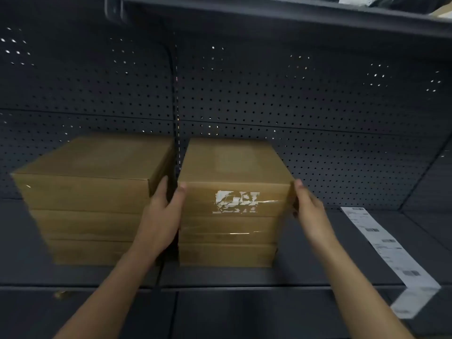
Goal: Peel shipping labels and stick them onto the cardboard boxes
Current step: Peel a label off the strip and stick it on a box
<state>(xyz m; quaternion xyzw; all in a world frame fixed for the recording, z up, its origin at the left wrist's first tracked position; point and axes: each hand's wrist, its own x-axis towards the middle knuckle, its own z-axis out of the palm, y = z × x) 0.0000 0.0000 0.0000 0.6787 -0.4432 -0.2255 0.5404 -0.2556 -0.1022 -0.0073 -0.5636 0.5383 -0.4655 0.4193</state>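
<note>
**Both hands at the right stack of boxes**

A dark pegboard wall (318, 106) fills the back, and another shelf (269, 11) crosses above it. Below is a dark shelf (318, 265) that carries everything.

Two stacks of flat cardboard boxes stand on it, side by side with a narrow gap between them. The left stack (93, 199) is a little wider. The right stack (232, 253) has clear tape across its front.

A long white strip of shipping labels (381, 243) lies on the shelf, well apart to the right of the boxes. Its near end hangs over the front edge of the shelf.

The left hand (159, 216) is in the gap. Its fingers are straight along the left side of the right stack and its thumb lies on the front corner. The right hand (310, 214) is blurred. Its fingers are mostly extended and reach the right front edge of the same stack. Neither hand holds a label.

On the front of the top right box there is a patch of torn white paper (236, 201).
</note>
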